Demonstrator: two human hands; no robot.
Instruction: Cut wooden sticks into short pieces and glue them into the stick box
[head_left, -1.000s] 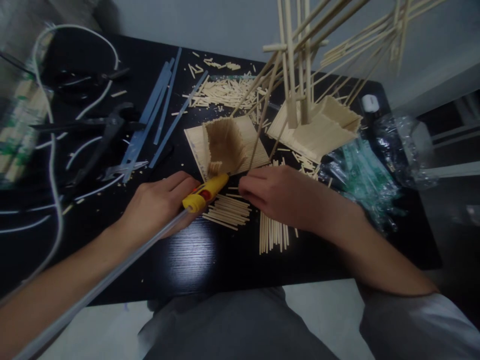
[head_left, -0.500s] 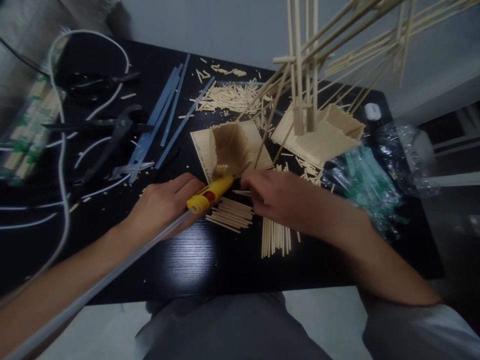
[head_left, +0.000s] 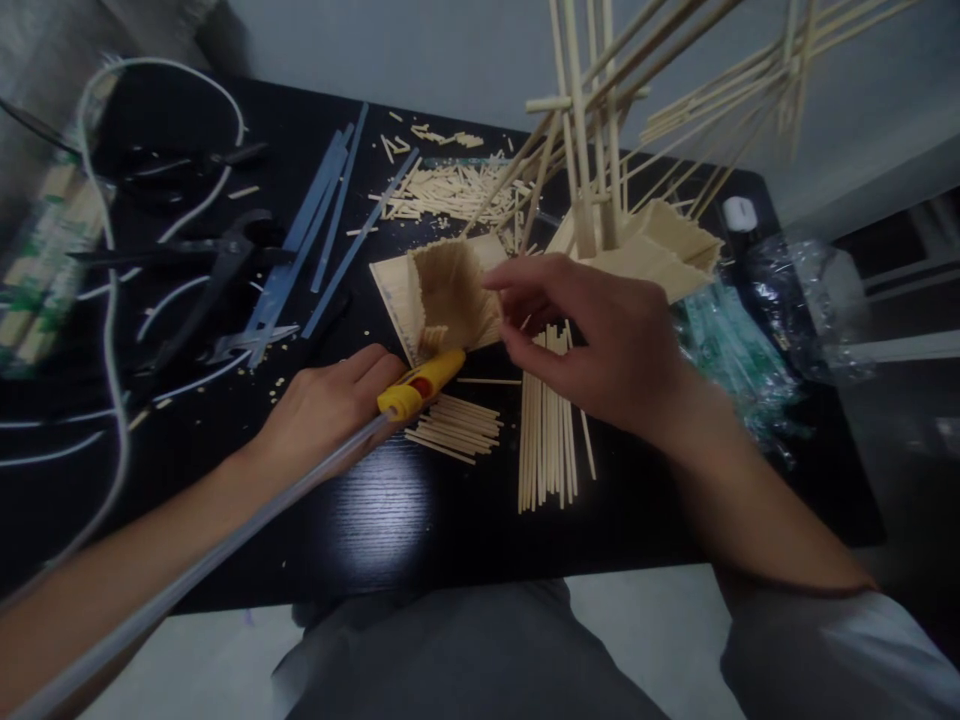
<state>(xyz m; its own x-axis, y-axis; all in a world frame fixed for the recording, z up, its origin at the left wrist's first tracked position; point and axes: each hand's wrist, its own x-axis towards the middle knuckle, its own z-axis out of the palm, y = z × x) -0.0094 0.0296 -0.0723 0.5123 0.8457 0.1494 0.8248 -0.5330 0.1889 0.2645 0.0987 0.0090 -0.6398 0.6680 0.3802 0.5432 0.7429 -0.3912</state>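
My left hand (head_left: 334, 405) is closed around a yellow glue gun (head_left: 427, 383), its nozzle end near the front of a small box made of wooden sticks (head_left: 450, 285). A long translucent glue stick (head_left: 300, 480) runs from the gun's rear over my left forearm. My right hand (head_left: 600, 325) hovers at the box's right side, with thumb and forefinger curved toward each other. Something thin and pale seems to lie between those fingertips, but I cannot make it out. Below are a fan of short sticks (head_left: 454, 428) and a bundle of longer sticks (head_left: 546, 440).
A tall stick frame (head_left: 581, 150) and a second stick piece (head_left: 660, 250) stand at right, near green plastic wrapping (head_left: 739, 345). Stick offcuts (head_left: 442, 190) lie behind the box. Blue strips (head_left: 307, 230), pliers (head_left: 225, 260) and a white cable (head_left: 112, 350) are at left.
My right hand has risen from beside the loose sticks to the box's right side, and its thumb and forefinger now show. My left hand stays on the glue gun. The view has shifted slightly.
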